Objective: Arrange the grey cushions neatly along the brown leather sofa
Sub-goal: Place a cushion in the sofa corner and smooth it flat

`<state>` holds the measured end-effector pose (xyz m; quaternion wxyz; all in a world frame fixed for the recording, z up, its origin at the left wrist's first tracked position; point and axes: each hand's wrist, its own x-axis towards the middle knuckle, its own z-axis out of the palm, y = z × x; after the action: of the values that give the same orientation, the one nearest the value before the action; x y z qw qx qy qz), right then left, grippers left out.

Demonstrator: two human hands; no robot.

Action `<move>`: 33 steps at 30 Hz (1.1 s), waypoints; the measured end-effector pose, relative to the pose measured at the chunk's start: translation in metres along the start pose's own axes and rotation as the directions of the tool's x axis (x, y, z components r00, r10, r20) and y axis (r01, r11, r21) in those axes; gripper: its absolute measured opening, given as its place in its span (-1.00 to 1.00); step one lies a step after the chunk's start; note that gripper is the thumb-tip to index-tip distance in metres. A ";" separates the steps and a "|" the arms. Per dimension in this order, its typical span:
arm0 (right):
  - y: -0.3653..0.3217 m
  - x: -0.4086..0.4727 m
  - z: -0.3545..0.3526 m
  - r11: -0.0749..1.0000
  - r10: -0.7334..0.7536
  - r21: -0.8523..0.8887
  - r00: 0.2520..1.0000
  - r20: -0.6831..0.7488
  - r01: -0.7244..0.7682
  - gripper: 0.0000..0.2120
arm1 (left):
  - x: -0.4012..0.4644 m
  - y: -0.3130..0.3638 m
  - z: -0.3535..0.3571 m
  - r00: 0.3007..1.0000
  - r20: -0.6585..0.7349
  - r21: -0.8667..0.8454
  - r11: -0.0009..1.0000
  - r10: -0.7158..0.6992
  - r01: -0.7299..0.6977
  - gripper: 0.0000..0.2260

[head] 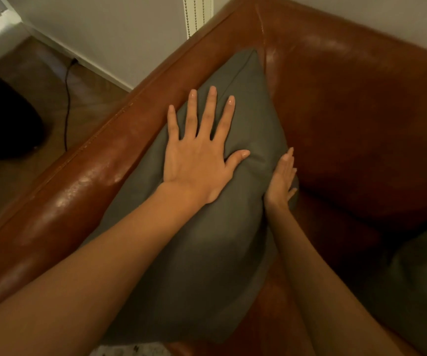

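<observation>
Cushion propped at the sofa corner, leaning on the armrest toward 9 o'clock, top corner reaching for 12 near the back seam. Pinned flat under the left hand, fingers straight and spread, nothing gripped. Braced along the 3 o'clock edge by the right hand, fingers straight against the side, thumb hidden, no visible pinch. Second cushion slumped at 4 o'clock, well apart, only partly in view.

Likely trouble: soft filling, slick leather. Too much palm pressure, and a dent or a lopsided bulge left in the face. Pressure lifted too fast, and a slide down the shiny armrest toward 6, or a forward flop onto the seat. Uneven push from the right side, and a skewed lean rather than a square one. Black cable on the floor at 10 o'clock: no concern from here.
</observation>
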<state>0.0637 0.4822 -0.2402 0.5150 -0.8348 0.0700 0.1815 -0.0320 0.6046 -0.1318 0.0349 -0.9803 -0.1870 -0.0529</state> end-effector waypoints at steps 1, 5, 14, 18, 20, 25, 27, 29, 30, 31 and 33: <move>0.001 0.001 0.006 1.000 0.000 -0.004 1.000 -0.001 0.000 -0.54 | 0.000 0.001 0.001 1.000 -0.004 -0.001 1.000 0.003 -0.003 -0.28; 0.009 0.007 0.011 0.998 -0.014 -0.068 0.998 0.064 0.018 -0.54 | -0.001 0.006 0.001 1.000 -0.022 -0.015 1.000 0.008 -0.009 -0.28; 0.042 -0.035 -0.032 0.993 0.099 0.059 0.990 0.105 -0.105 -0.51 | -0.003 0.047 -0.027 0.997 0.056 0.081 0.995 0.053 -0.057 -0.32; 0.058 -0.059 -0.023 0.968 0.163 0.177 0.983 0.081 -0.175 -0.49 | -0.012 0.059 -0.015 0.939 0.126 0.133 0.933 0.319 -0.335 -0.49; 0.058 -0.059 -0.018 0.962 0.167 0.208 0.984 0.068 -0.178 -0.48 | -0.012 0.052 -0.008 0.940 0.148 0.170 0.928 0.308 -0.331 -0.48; 0.055 -0.048 -0.006 0.963 0.187 0.184 0.980 0.068 -0.196 -0.49 | -0.010 0.043 0.003 0.953 0.113 0.187 0.936 0.280 -0.298 -0.46; 0.056 -0.042 -0.002 0.960 0.202 0.181 0.977 0.070 -0.212 -0.50 | -0.009 0.046 0.005 0.955 0.117 0.195 0.937 0.273 -0.292 -0.46; 0.056 -0.039 0.001 0.961 0.209 0.167 0.975 0.071 -0.219 -0.50 | -0.008 0.046 0.007 0.956 0.115 0.202 0.936 0.270 -0.288 -0.46; 0.056 -0.039 0.002 0.965 0.207 0.151 0.975 0.075 -0.216 -0.50 | -0.008 0.046 0.007 0.956 0.114 0.208 0.935 0.270 -0.289 -0.46; 0.055 -0.039 0.001 0.968 0.206 0.130 0.975 0.085 -0.216 -0.50 | -0.008 0.045 0.008 0.956 0.115 0.215 0.933 0.269 -0.289 -0.46; 0.053 -0.038 -0.001 0.977 0.197 0.059 0.972 0.129 -0.206 -0.51 | -0.009 0.046 0.008 0.957 0.126 0.241 0.927 0.262 -0.286 -0.46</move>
<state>0.0130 0.4541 -0.2699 0.5270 -0.7916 0.1291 0.2810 -0.0224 0.5599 -0.1431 0.1600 -0.9854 -0.0547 0.0220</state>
